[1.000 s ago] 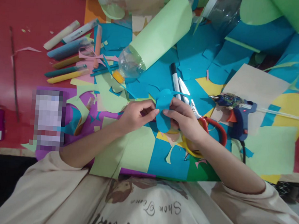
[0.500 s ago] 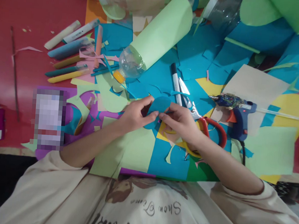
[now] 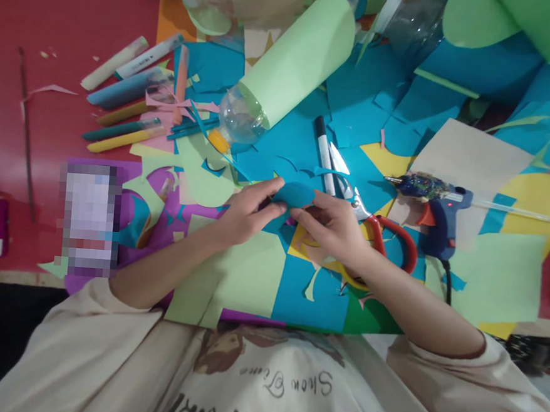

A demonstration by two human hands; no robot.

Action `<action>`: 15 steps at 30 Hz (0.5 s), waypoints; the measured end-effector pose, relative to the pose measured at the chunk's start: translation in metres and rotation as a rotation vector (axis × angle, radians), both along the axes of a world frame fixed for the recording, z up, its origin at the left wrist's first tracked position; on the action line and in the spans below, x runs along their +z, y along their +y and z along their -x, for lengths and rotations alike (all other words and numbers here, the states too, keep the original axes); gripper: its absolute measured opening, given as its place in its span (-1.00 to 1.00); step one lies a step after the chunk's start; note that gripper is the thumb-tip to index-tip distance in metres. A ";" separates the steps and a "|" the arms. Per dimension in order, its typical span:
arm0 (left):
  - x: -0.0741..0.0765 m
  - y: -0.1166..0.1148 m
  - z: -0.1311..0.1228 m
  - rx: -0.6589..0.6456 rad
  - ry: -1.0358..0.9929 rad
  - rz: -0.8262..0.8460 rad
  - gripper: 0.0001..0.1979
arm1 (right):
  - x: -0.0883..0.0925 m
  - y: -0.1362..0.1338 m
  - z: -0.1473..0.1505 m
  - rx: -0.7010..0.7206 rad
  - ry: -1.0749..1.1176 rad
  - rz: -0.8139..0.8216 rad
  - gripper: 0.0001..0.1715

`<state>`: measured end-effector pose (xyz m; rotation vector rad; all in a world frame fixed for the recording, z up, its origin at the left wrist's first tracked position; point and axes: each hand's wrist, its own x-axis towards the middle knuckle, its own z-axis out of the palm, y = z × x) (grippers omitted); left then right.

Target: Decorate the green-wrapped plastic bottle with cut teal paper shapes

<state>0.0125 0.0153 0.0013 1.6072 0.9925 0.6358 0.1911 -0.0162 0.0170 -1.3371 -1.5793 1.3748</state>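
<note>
A rounded piece of blue paper (image 3: 297, 195) is held between both hands, over the scraps at the middle of the table. My left hand (image 3: 252, 211) pinches its left side, thumb on top. On its right edge, my right hand (image 3: 333, 224) grips with thumb and fingers closed. Just right of the right hand lie scissors (image 3: 362, 209) with red and yellow handles, blades pointing away from me. A white marker with a black cap (image 3: 324, 153) rests alongside the blades. Beyond the hands, a plastic bottle wrapped in light green paper (image 3: 296, 66) lies on its side, orange cap toward me.
At right, a blue glue gun (image 3: 437, 208) with a glue stick in its back lies on paper, its cord running toward me. Several markers (image 3: 126, 104) lie at left, near a phone (image 3: 90, 218). Another clear bottle (image 3: 412, 24) lies at the back.
The blue paper has tipped and now looks flatter and more curved between the fingers. Both hands have shifted only slightly; everything else stays in place.
</note>
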 end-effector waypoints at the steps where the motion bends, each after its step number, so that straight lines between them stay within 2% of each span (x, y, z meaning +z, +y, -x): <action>1: 0.001 0.000 0.000 0.010 -0.016 0.016 -0.84 | 0.001 0.000 0.000 -0.004 0.020 0.017 -0.73; 7: 0.006 0.000 -0.001 0.086 -0.044 0.087 -0.81 | 0.006 0.003 0.000 -0.042 0.187 0.196 -0.76; 9: 0.006 0.000 0.000 0.071 -0.067 0.095 -0.81 | 0.007 0.004 -0.001 -0.069 0.217 0.251 -0.75; 12: 0.002 -0.001 0.000 0.073 -0.192 0.138 -0.91 | 0.005 0.006 -0.003 -0.103 0.242 0.292 -0.72; 15: -0.004 -0.001 -0.001 0.138 -0.300 0.143 -0.76 | 0.003 0.006 -0.004 -0.112 0.255 0.287 -0.72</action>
